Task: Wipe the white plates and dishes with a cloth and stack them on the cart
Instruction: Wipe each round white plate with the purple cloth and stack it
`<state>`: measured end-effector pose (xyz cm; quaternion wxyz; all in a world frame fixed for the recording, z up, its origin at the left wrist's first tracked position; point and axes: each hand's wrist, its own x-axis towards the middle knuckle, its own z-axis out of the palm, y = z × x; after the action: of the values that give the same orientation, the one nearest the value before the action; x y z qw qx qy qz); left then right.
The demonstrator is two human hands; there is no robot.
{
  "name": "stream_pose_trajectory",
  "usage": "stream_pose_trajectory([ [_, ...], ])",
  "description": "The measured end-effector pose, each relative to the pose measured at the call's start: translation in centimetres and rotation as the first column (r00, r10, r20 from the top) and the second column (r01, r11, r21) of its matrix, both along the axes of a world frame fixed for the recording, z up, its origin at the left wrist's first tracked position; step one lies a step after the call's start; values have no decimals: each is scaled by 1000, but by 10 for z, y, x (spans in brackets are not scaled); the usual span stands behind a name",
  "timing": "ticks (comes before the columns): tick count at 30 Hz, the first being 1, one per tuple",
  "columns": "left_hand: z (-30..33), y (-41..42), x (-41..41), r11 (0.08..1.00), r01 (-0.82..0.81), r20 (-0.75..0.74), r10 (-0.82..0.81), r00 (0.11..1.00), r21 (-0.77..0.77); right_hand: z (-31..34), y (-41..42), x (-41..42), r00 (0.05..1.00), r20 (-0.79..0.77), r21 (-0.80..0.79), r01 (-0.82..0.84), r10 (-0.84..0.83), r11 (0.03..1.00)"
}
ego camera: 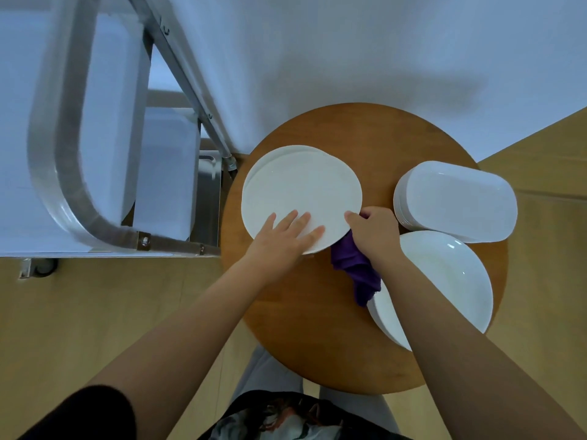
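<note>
At the frame's centre, a stack of round white plates (301,192) sits on the round wooden table (317,328). The left hand (282,239) lies flat on the top plate, fingers spread. The right hand (374,233) grips a purple cloth (355,268) at the plate's lower-right rim. The plates look rigid, smooth, slippery and breakable; I would lift one by opposite rims. The cart (79,185) stands at the left.

On the round table (317,328) a stack of plates (301,188) lies at the left, a stack of oblong dishes (457,201) at the far right, and round plates (451,281) at the near right. The cloth (355,268) lies between the plates, and the cart (95,154) stands left of the table.
</note>
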<state>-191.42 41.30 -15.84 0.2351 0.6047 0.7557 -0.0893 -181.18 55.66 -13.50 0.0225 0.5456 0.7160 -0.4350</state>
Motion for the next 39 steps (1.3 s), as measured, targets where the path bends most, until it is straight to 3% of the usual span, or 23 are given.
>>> stream_pose_trajectory([
  [8, -35, 6, -6, 997, -59, -7, 58, 998, -51, -8, 9, 6, 998, 64, 35, 11, -14, 999],
  [11, -40, 4, -10, 993, -84, -9, 83, 996, -88, 3, 9, 21, 990, -36, -75, 133, -136, 988],
  [14, -31, 7, -8, 985, -125, 11, 127, 992, -115, 24, 8, 44, 912, -171, -260, 324, -373, 910],
  [15, -24, 9, -2, 983, -170, 20, 172, 985, -70, 31, 8, 55, 871, -192, -318, 380, -452, 868],
  [17, -8, 14, 24, 949, -263, 110, 246, 963, 174, 40, 9, 83, 806, -200, -386, 458, -557, 801],
  [19, 5, 20, 66, 833, -383, 272, 292, 917, 399, 44, 12, 116, 760, -182, -403, 522, -624, 752],
  [21, 17, 29, 107, 810, -552, 461, 421, 781, 197, 48, 16, 147, 714, -166, -397, 583, -680, 709],
  [23, 14, 40, 141, 810, -574, 451, 559, 696, -117, 54, 22, 174, 670, -179, -379, 629, -720, 679],
  [25, 8, 49, 157, 760, -592, 405, 647, 646, -268, 56, 29, 196, 634, -197, -387, 651, -748, 653],
  [27, 3, 57, 160, 706, -642, 328, 708, 626, -300, 57, 35, 213, 629, -193, -398, 652, -753, 646],
  [30, 2, 68, 157, 740, -610, 220, 670, 709, -285, 53, 46, 228, 651, -201, -404, 626, -732, 667],
  [33, 7, 71, 154, 729, -636, 258, 685, 682, -254, 44, 55, 234, 658, -211, -402, 615, -723, 678],
  [35, 10, 67, 156, 660, -728, 357, 735, 576, -184, 37, 61, 235, 655, -224, -403, 612, -721, 681],
  [39, 17, 70, 175, 250, -951, 628, 774, 83, -182, 23, 66, 234, 710, -262, -335, 568, -653, 752],
])
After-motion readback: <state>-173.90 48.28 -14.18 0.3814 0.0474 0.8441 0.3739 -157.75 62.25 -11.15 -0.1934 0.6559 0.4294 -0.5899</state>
